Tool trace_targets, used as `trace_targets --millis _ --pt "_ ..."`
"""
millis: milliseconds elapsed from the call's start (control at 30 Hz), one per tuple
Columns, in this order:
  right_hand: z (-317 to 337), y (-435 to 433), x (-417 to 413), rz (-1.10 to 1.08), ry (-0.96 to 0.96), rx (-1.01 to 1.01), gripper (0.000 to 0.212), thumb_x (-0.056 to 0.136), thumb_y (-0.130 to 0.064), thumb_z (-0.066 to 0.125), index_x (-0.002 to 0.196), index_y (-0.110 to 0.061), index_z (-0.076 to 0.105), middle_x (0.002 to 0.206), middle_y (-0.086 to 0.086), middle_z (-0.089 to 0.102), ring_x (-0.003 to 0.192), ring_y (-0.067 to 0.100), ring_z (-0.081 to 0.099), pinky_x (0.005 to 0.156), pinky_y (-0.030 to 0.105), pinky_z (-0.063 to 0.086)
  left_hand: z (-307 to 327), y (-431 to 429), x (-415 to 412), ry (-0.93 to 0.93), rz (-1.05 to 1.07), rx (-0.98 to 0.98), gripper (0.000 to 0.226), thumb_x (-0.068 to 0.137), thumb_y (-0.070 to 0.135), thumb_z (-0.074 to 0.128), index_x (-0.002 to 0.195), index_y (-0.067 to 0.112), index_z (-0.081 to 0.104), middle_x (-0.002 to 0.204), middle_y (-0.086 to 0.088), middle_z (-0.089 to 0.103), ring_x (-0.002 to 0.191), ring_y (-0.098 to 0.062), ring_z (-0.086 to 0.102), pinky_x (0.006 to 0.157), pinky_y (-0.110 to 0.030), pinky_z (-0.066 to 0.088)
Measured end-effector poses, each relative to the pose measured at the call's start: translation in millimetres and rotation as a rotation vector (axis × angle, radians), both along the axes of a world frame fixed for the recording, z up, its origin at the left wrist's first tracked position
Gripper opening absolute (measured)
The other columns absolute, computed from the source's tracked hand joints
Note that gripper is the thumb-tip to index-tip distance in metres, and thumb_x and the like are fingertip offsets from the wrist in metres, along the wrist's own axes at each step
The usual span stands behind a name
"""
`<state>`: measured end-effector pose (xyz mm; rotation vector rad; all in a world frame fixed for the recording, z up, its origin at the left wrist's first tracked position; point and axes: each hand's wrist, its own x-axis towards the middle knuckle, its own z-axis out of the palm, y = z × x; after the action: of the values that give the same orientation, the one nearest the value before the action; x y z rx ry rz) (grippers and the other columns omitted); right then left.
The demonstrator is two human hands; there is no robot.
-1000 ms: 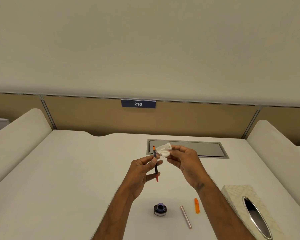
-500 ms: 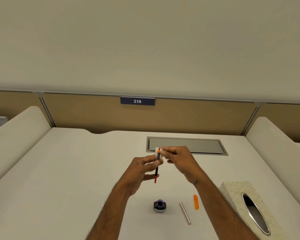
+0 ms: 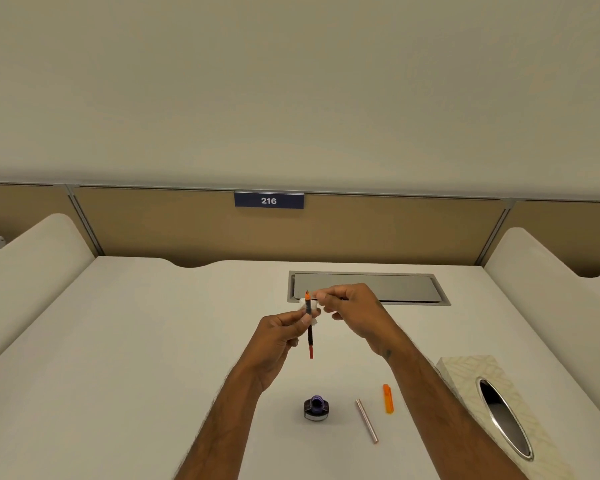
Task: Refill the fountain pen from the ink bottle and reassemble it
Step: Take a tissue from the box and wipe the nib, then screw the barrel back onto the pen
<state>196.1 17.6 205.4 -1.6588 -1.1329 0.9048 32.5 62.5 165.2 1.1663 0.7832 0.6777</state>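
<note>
Pen section upright, nib up; open ink bottle, barrel, cap on table.

Matt, smooth white desk, with a brushed-metal hatch set into it. On the desk: a glossy dark glass ink bottle, a shiny metal barrel right of it, then a translucent orange plastic cap. Far right, a patterned tissue box with a polished metal rim. Soft white tissue wraps the pen
</note>
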Motion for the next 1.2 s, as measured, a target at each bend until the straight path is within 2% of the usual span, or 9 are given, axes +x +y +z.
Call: trace_targets --millis 167,333,500,733,900,1000,1067,1133,1200 --pt "-37.8 -14.5 14.7 -0.272 -0.009 -0.023 0.019 0.093 -0.033 0.059 0.09 -0.021 0.074 0.084 -0.001 0.073 0.082 0.013 0.068 0.075 0.028 0.055 -1.7 7.3 1.6 -0.082 0.016 -0.04 0.021 0.091 0.016 0.06 0.105 0.017 0.076 0.114 0.01 0.073 0.118 -0.014 0.058 0.086 -0.031 0.037" --pt "-104.6 -41.9 28.8 -0.257 -0.218 -0.241 0.023 0.087 -0.024 0.063 0.075 -0.007 0.073 0.073 0.003 0.072 0.073 0.019 0.068 0.069 0.028 0.052 -2.2 8.8 3.0 -0.055 0.026 -0.028 0.02 0.091 0.018 0.061 0.102 0.021 0.077 0.113 0.009 0.073 0.111 -0.011 0.059 0.082 -0.035 0.032" --pt "-155.3 -66.0 30.7 -0.204 -0.377 -0.448 0.014 0.079 -0.024 0.067 0.065 -0.024 0.062 0.084 -0.003 0.071 0.081 0.016 0.066 0.074 0.028 0.052 -6.2 8.7 4.2 -0.039 0.039 -0.034 0.02 0.092 0.018 0.061 0.104 0.017 0.076 0.11 0.003 0.074 0.092 -0.013 0.05 0.069 -0.032 0.026" --pt "-197.7 -84.5 23.2 -0.173 -0.571 -0.637 0.034 0.081 -0.046 0.065 0.099 -0.017 0.061 0.104 0.0 0.063 0.1 0.02 0.063 0.076 0.024 0.047 -5.0 4.1 4.5 -0.039 0.04 -0.062 0.019 0.092 0.02 0.06 0.101 0.02 0.077 0.11 0.005 0.075 0.101 -0.012 0.061 0.077 -0.036 0.03" --pt "-204.2 -86.3 19.0 -0.107 -0.696 -0.658 0.015 0.089 -0.034 0.058 0.096 -0.022 0.053 0.114 0.003 0.064 0.105 0.021 0.062 0.083 0.027 0.048 -4.4 2.6 2.7 -0.041 0.056 -0.075 0.018 0.092 0.019 0.06 0.097 0.019 0.078 0.105 0.005 0.076 0.098 -0.013 0.062 0.078 -0.037 0.03" --pt "-193.8 -80.0 15.9 -0.12 -0.636 -0.623 0.023 0.09 -0.033 0.057 0.106 -0.018 0.06 0.116 0.003 0.064 0.116 0.021 0.058 0.091 0.027 0.047 -2.9 1.8 2.1 -0.063 0.06 -0.081 0.02 0.093 0.017 0.058 0.095 0.019 0.078 0.098 0.005 0.076 0.092 -0.011 0.065 0.078 -0.036 0.032" --pt "-177.2 -70.6 13.8 -0.147 -0.518 -0.53 0.015 0.084 -0.034 0.062 0.091 -0.021 0.065 0.096 -0.001 0.068 0.103 0.019 0.064 0.093 0.031 0.05 -1.9 2.5 2.6 -0.082 0.065 -0.09 0.02 0.094 0.016 0.057 0.097 0.019 0.076 0.1 0.001 0.075 0.092 -0.011 0.068 0.08 -0.034 0.036" --pt "-156.8 -59.9 10.0 -0.16 -0.36 -0.369 0.011 0.079 -0.032 0.068 0.078 -0.021 0.068 0.079 -0.006 0.069 0.078 0.014 0.068 0.08 0.035 0.056 -0.4 4.1 3.6 -0.104 0.068 -0.106 0.02 0.095 0.014 0.056 0.101 0.018 0.074 0.105 -0.003 0.074 0.094 -0.011 0.069 0.081 -0.03 0.041" --pt "-130.2 -50.7 2.8 -0.138 -0.239 -0.223 0.01 0.082 -0.026 0.072 0.084 -0.016 0.071 0.079 -0.005 0.071 0.067 0.01 0.066 0.061 0.022 0.056 1.7 7.3 4.8 -0.127 0.072 -0.114 0.021 0.095 0.013 0.054 0.106 0.014 0.072 0.109 -0.004 0.073 0.096 -0.011 0.07 0.082 -0.026 0.046"
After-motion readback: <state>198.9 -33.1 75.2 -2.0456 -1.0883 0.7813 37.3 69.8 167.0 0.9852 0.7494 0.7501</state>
